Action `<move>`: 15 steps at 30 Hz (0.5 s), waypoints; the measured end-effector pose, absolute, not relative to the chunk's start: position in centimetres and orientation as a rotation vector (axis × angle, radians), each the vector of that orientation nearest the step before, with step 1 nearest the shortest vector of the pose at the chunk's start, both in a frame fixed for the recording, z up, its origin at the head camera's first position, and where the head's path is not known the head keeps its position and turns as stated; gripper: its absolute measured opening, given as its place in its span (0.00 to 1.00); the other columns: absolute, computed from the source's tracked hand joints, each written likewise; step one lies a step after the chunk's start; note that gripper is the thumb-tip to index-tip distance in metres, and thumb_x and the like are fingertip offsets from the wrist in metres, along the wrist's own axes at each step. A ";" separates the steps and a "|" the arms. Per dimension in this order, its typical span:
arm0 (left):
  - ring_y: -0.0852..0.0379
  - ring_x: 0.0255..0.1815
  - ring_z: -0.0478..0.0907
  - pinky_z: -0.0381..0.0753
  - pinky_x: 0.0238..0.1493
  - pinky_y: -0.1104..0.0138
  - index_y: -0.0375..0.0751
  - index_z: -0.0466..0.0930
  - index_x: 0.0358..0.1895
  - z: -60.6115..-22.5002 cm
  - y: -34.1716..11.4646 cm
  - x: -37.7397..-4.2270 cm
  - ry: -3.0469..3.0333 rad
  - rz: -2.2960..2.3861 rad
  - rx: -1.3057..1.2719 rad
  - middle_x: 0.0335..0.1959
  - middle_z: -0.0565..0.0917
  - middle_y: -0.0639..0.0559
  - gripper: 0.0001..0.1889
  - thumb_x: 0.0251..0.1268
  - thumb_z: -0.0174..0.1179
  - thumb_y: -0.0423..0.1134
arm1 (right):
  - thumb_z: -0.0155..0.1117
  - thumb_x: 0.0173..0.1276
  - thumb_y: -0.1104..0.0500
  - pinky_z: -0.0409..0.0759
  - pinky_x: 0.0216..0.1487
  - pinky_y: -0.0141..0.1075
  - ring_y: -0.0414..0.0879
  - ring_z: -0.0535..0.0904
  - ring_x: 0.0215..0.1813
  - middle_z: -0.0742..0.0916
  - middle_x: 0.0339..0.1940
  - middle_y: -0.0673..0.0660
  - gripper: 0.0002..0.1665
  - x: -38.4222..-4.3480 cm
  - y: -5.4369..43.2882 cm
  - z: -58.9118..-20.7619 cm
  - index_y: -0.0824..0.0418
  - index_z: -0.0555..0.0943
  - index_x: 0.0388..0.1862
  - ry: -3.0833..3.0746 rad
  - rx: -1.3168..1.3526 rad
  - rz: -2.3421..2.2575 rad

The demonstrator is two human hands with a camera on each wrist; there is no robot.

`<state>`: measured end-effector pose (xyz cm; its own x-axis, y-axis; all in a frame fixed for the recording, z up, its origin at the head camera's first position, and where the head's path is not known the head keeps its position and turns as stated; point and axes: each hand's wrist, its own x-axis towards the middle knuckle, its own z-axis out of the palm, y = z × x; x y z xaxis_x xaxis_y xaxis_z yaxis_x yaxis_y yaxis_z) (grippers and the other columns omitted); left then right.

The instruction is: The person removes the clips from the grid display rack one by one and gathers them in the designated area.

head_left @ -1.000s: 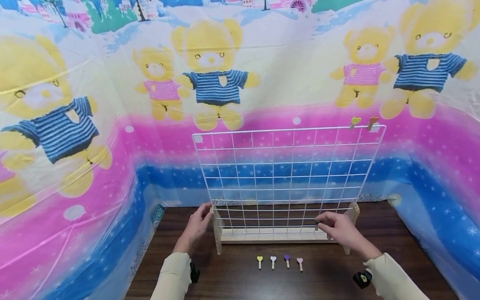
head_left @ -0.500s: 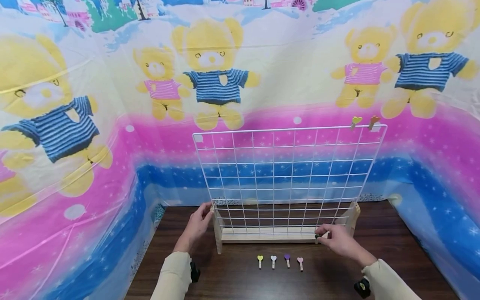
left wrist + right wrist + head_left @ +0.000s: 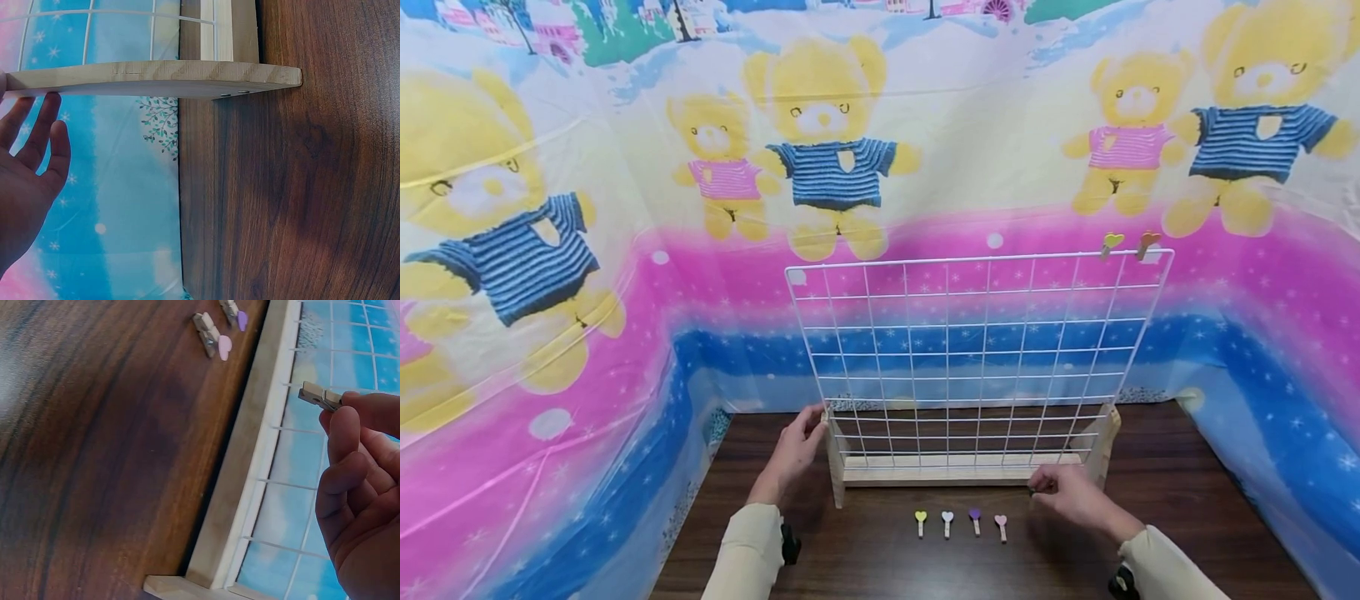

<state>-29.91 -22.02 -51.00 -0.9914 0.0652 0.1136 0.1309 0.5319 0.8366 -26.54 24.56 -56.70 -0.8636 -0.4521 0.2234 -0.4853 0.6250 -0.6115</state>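
My right hand (image 3: 1067,493) pinches a small wooden clothespin (image 3: 315,395) between thumb and fingertips, at the front of the stand's base; its far end is hidden by the fingers. My left hand (image 3: 796,446) holds the left wooden side piece (image 3: 150,75) of the stand near its top, fingertips against the outer face. The stand carries an upright white wire grid (image 3: 966,354). On the table in front lie clothespins with hearts: yellow (image 3: 921,523), white (image 3: 947,524), purple (image 3: 975,522) and pink (image 3: 1002,527).
A yellow heart clothespin (image 3: 1111,243) and a brown heart one (image 3: 1147,245) sit on the grid's top right edge. The stand's wooden base bar (image 3: 936,475) runs across the dark wood table (image 3: 865,567). Behind hangs a cloth printed with bears (image 3: 835,125).
My right hand has moved down and toward me with the clothespin, from in front of the grid's lower right to the base bar. My left hand has stayed put.
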 end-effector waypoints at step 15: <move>0.47 0.57 0.72 0.72 0.54 0.49 0.47 0.66 0.67 -50.9 -22.0 -29.8 -2.692 -1.476 -0.160 0.55 0.76 0.44 0.20 0.75 0.48 0.42 | 0.67 0.56 0.67 0.77 0.23 0.32 0.36 0.77 0.23 0.83 0.26 0.46 0.06 -26.3 24.4 -59.1 0.59 0.82 0.32 -2.988 0.812 1.253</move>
